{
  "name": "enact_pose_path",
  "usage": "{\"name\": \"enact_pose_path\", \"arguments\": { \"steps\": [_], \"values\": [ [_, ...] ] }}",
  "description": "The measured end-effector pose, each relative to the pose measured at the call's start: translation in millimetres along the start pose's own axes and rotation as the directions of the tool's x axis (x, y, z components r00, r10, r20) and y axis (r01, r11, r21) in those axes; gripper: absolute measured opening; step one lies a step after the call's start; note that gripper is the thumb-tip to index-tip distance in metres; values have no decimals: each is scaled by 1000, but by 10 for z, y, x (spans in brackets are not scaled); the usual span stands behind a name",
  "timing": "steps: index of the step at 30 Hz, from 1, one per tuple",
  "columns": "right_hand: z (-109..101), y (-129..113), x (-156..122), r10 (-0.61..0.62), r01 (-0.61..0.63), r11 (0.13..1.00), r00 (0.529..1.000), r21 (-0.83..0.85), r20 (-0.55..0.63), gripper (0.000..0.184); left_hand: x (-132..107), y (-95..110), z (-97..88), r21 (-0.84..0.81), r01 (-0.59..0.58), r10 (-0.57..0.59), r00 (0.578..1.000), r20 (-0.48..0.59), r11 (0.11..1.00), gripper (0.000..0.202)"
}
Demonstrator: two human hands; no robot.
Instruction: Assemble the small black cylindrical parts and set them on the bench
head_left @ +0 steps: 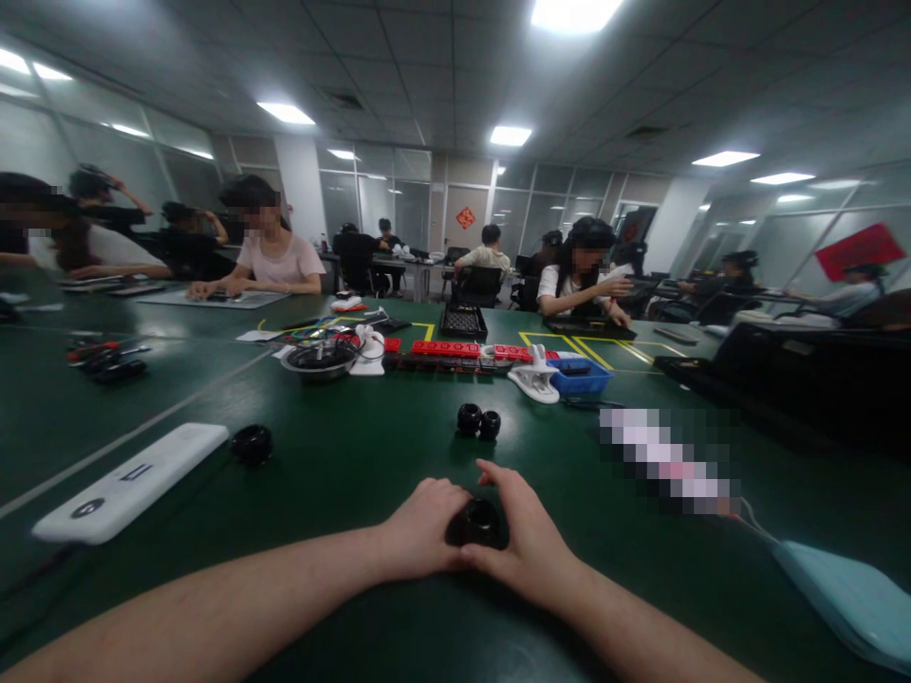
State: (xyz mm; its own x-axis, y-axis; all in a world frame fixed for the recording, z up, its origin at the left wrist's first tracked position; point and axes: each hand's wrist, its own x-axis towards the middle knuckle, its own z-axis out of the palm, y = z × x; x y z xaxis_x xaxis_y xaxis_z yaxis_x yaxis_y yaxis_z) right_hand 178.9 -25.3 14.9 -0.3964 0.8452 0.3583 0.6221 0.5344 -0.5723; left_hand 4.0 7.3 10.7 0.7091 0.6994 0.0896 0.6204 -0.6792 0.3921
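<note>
A glossy black round piece with a hole in its top [478, 524] is between my two hands, low over the green table. My left hand [425, 526] is closed against its left side, and the fingertips are partly hidden behind it. Around the right side curves my right hand [532, 541], its thumb pressed along the lower front edge and its index finger raised behind. Farther forward, two similar black round pieces [470, 418] sit side by side. Another black round piece [251, 443] lies to the left.
A white power strip [135, 484] lies at left, a pale blue case [846, 593] at right. Across the table stand a metal bowl [320, 359], red blocks in a row [447, 348], a white clamp [535, 378] and a blue basket [580, 376]. Several people work beyond.
</note>
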Motion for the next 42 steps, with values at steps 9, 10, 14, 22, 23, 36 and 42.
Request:
{"name": "enact_pose_path", "arguments": {
  "steps": [9, 10, 14, 22, 23, 36, 42],
  "values": [
    [-23, -40, -36, -104, 100, 992, 994, 81, 45, 61, -6, -37, 52, -61, 28, -28, 1000, -1, 998, 41],
    [-37, -41, -39, -133, 129, 988, 990, 82, 46, 62, -5, -43, 57, -60, 21, -21, 1000, -7, 998, 43],
    [-59, -43, -19, -120, 119, 993, 992, 21, 32, 75, 1, -54, 62, -29, 5, -5, 1000, -25, 1000, 47],
    [-17, -21, -12, -8, 7, 1000, 998, 27, 58, 56, 1, -32, 45, -15, 18, -18, 1000, -1, 1000, 39],
    [-28, -27, -20, -40, 37, 998, 997, 44, 61, 55, 3, -32, 45, -22, 24, -23, 1000, 4, 999, 39],
    [-49, -22, -4, 34, -35, 999, 996, 9, 87, 56, -2, -25, 33, -10, -5, 5, 1000, -9, 1000, 37],
    [-97, -40, -33, -93, 87, 993, 992, 81, 81, 68, -2, -16, 30, -20, 3, -3, 1000, -15, 1000, 40]
  ]
}}
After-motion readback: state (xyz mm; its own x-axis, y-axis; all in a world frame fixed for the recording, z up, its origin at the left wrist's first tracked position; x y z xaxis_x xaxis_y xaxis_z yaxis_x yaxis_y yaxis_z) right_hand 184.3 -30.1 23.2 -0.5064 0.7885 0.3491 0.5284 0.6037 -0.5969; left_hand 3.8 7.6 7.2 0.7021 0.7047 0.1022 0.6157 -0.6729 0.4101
